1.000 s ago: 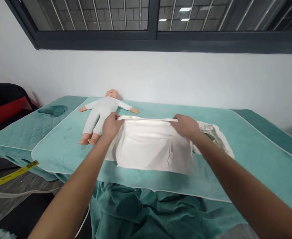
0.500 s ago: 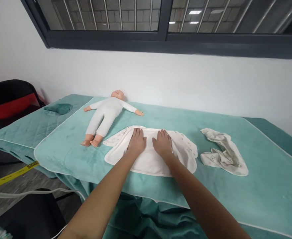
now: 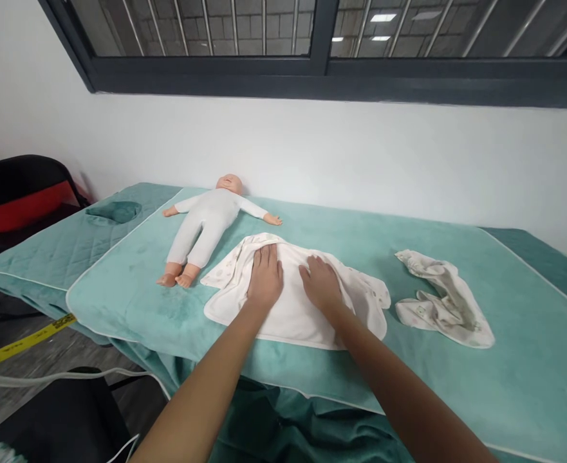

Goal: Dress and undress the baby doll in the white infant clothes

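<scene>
Fingers of the left hand lie flat and close together on a white garment, clamped on nothing; those of the right hand also rest on it, slightly bent, side by side, with the thumb set apart toward the left hand. One second ago both hands held this cloth up by its far edge. Now it lies spread on the green bed, near the middle, just short of the near edge. Since half a second ago, the far edge ahead of the left fingertips has risen into a fuller fold, and the garment sits a little more skewed. That suggests the laying-down is done while the flattening is incomplete: creases run beside both hands, and the dotted, sleeve-like parts stick out unevenly left and right. A doll in a white suit lies on its back at far left, its feet near the garment's left part. A second, crumpled printed cloth lies to the right, apart from the garment.
</scene>
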`<state>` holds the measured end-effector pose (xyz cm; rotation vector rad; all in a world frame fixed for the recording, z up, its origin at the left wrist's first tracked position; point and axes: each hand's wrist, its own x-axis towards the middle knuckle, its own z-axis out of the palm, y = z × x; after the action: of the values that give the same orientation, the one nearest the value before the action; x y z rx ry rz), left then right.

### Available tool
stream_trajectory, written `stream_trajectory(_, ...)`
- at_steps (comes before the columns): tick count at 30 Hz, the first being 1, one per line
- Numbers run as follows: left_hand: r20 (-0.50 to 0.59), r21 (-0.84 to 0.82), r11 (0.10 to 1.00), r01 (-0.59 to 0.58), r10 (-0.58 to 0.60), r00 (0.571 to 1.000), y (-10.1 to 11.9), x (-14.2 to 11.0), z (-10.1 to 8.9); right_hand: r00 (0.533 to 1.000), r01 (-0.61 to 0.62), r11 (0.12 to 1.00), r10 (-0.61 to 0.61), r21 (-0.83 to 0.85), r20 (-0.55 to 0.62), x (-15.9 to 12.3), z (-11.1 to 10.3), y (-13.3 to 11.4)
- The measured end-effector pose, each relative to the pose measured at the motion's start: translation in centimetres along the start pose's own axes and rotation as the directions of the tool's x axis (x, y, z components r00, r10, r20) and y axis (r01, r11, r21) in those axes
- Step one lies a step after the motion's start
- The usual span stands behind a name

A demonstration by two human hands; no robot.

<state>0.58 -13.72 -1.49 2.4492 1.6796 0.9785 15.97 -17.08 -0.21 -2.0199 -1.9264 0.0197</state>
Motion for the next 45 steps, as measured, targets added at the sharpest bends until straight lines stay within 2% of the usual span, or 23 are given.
stream_trajectory(4, -0.018, 0.090, 0.995, -0.047, 0.049, 0.999, 0.1, 0.1, 0.0, 0.986, -0.162, 0.978, 0.156, -0.130, -0.056, 1.5, -0.8, 0.6)
stream_trajectory(7, 0.012, 0.122, 0.992, -0.041, 0.039, 0.999, 0.0, 1.3, 0.0, 0.982, -0.187, 0.963, 0.183, -0.195, -0.038, 2.3, -1.4, 1.3)
stream_trajectory(10, 0.089, 0.120, 0.993, -0.013, 0.003, 0.996, -0.3, 3.3, 0.4, 0.979, -0.195, 0.947, 0.204, -0.256, 0.009, 3.2, -1.6, 2.2)
stream_trajectory(14, 0.212, 0.126, 0.991, 0.034, -0.060, 0.975, -0.9, 5.6, 1.9, 0.983, -0.154, 0.940, 0.178, -0.304, 0.053, 4.9, -1.1, 3.4)
stream_trajectory(18, 0.268, 0.147, 0.982, 0.114, -0.151, 0.952, -1.3, 6.8, 3.7, 0.985, -0.136, 0.951, 0.160, -0.278, 0.065, 6.2, 0.0, 3.8)
stream_trajectory(21, 0.293, 0.150, 0.982, 0.113, -0.153, 0.944, -1.7, 7.7, 4.6, 0.989, -0.134, 0.959, 0.144, -0.248, 0.024, 6.5, 0.9, 3.8)
stream_trajectory(25, 0.277, 0.167, 0.984, 0.069, -0.114, 0.954, -1.9, 8.5, 5.1, 0.990, -0.114, 0.966, 0.092, -0.233, -0.103, 6.5, 1.4, 3.8)
stream_trajectory(27, 0.245, 0.173, 0.983, 0.053, -0.095, 0.965, -1.8, 8.8, 5.1, 0.988, -0.105, 0.967, 0.074, -0.233, -0.138, 6.4, 1.5, 3.7)
stream_trajectory(30, 0.211, 0.181, 0.983, 0.037, -0.075, 0.975, -1.8, 8.8, 5.2, 0.988, -0.121, 0.965, 0.093, -0.232, -0.127, 6.4, 1.5, 3.7)
stream_trajectory(35, 0.315, 0.196, 0.980, 0.035, -0.097, 0.944, -1.7, 8.9, 5.2, 0.991, -0.130, 0.964, 0.132, -0.233, -0.007, 6.6, 1.6, 3.9)
stream_trajectory(39, 0.328, 0.199, 0.979, 0.033, -0.098, 0.940, -1.4, 8.5, 4.8, 0.987, -0.137, 0.964, 0.152, -0.229, 0.048, 6.8, 1.5, 3.9)
stream_trajectory(42, 0.334, 0.214, 0.976, 0.036, -0.108, 0.936, -0.8, 7.5, 4.3, 0.988, -0.134, 0.966, 0.146, -0.222, 0.043, 6.7, 1.4, 3.8)
stream_trajectory(45, 0.337, 0.238, 0.969, 0.068, -0.148, 0.930, 0.0, 6.1, 4.0, 0.994, -0.109, 0.967, 0.108, -0.232, -0.016, 6.5, 1.5, 3.7)
